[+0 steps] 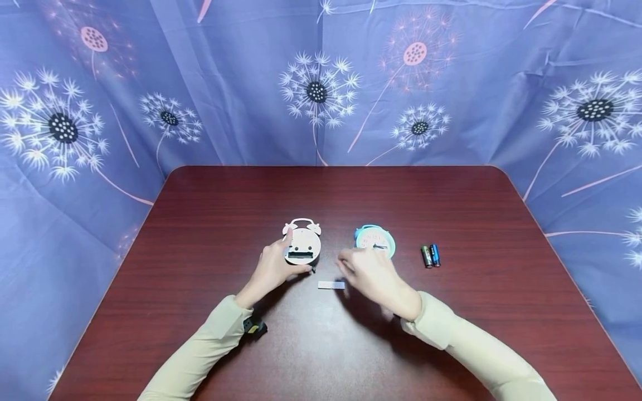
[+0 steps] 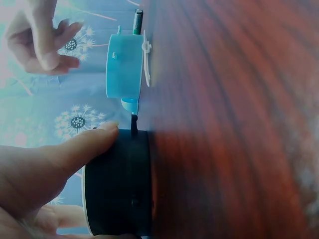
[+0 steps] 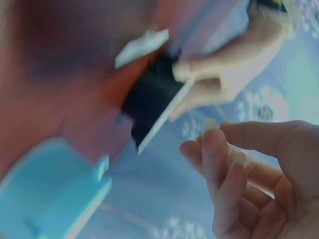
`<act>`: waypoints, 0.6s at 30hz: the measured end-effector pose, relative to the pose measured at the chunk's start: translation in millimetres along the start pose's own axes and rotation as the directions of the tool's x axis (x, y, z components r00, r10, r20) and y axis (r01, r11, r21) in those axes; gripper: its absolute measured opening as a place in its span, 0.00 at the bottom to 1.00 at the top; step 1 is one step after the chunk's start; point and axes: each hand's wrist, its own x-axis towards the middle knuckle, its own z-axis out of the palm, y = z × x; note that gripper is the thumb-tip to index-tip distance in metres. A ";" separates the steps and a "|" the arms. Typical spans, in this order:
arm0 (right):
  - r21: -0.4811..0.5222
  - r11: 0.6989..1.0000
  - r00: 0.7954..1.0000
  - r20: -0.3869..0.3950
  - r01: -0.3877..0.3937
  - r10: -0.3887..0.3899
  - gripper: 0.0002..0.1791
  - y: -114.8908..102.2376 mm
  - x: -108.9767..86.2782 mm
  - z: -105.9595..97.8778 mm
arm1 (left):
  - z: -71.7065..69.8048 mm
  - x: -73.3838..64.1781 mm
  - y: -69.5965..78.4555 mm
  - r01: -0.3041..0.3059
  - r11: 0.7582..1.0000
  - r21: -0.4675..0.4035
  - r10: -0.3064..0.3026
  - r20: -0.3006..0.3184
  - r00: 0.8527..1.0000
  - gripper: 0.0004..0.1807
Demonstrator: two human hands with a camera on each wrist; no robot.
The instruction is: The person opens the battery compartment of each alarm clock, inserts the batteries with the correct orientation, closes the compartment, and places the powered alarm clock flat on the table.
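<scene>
My left hand (image 1: 273,260) grips an alarm clock (image 1: 302,240) by its rim on the table. Its pale back faces up, with a dark battery slot (image 1: 301,255) uncovered; whether a battery sits inside is unclear. The side of this clock (image 2: 117,184) looks black in the left wrist view. To its right, my right hand (image 1: 373,277) hovers over the table, fingers loosely curled, with nothing visible between them. A small white battery cover (image 1: 331,285) lies between the hands. Just beyond the right hand is a blue alarm clock (image 1: 373,238), face up and partly hidden.
Two batteries, one green (image 1: 427,257) and one blue (image 1: 435,255), lie side by side right of the blue clock. A black device with a yellow mark (image 1: 254,327) is at the left wrist. A patterned blue curtain (image 1: 241,83) hangs behind the reddish-brown table (image 1: 225,195).
</scene>
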 end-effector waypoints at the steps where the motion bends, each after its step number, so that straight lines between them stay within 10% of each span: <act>1: 0.000 1.000 0.999 -0.026 -0.021 0.021 0.05 4.9 0.7 -3.2 | 0.0 -0.1 0.4 0.002 1.000 0.000 -0.002 0.001 1.000 0.56; 18: 0.066 0.905 0.861 -0.286 -0.420 0.420 0.08 83.8 -4.0 -27.9 | 2.3 1.2 -1.1 0.005 1.000 0.005 -0.005 0.002 1.000 0.56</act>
